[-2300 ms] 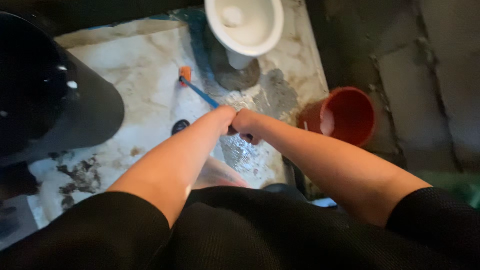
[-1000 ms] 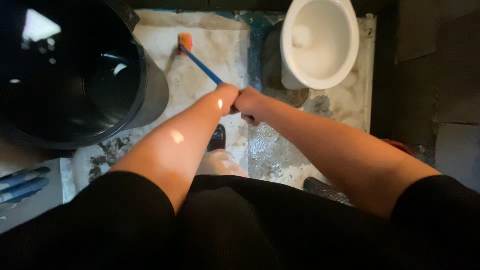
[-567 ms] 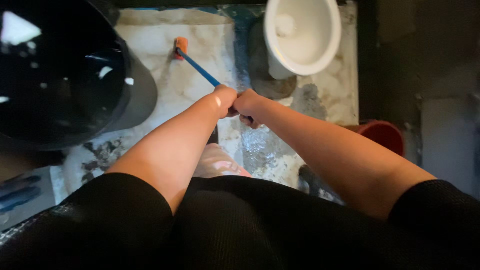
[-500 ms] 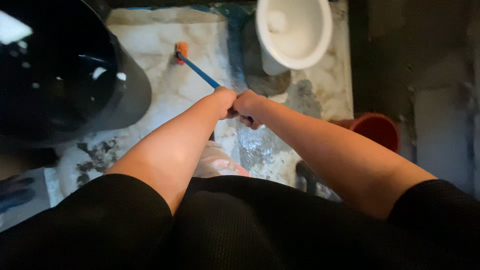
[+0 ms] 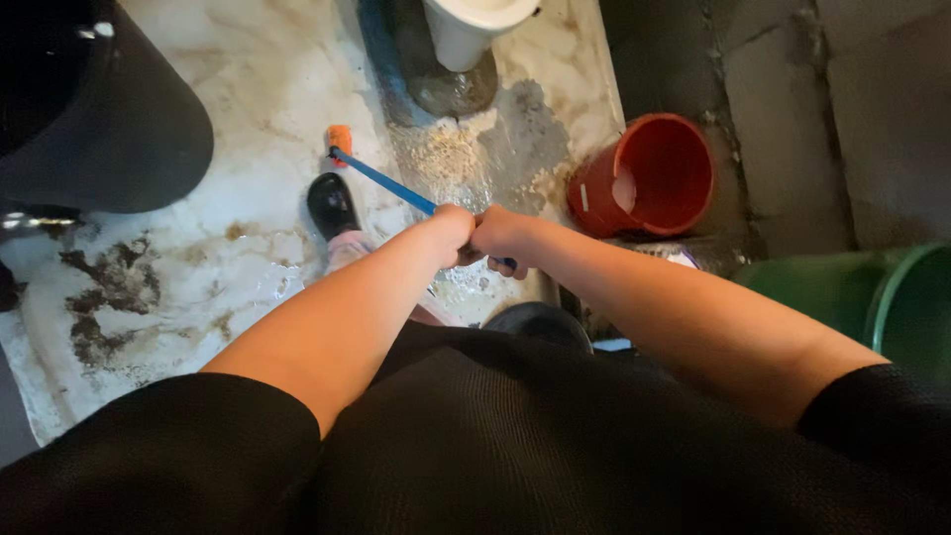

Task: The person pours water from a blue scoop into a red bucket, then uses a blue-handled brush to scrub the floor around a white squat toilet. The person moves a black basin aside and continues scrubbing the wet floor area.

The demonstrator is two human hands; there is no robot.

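Both hands are wrapped tight around the blue handle (image 5: pixel 381 182) of a long scrub brush, fists butted up against each other: the left hand (image 5: pixel 449 230) sits a bit further up the stick, and the right hand (image 5: pixel 503 238) is just behind it with the fingers curled under, so each grip is fully closed on that handle and nothing else. The handle runs diagonally up and to the left from the fists, and the small orange brush head (image 5: pixel 339 139) at the far end is down on the pale marbled floor (image 5: pixel 248 119), which looks wet and stained with dark brown patches over on the left. Just below the brush head there's a black shoe (image 5: pixel 331 205) planted on the floor, pretty much right beside the handle's line, and a second dark shoe (image 5: pixel 540 322) peeks out under the right forearm. At the top of the view you can see the base of a white toilet (image 5: pixel 464 40) sitting in a grey cement patch, well past the brush head. A big black bin (image 5: pixel 94 109) fills the top left corner, apart from the brush. On the right, a red bucket (image 5: pixel 649 178) is tipped on its side near the edge of the marbled floor, with its mouth facing the camera, and a green tub (image 5: pixel 897 297) sits at the far right edge. The black sleeves and dark top fill the bottom of the view.
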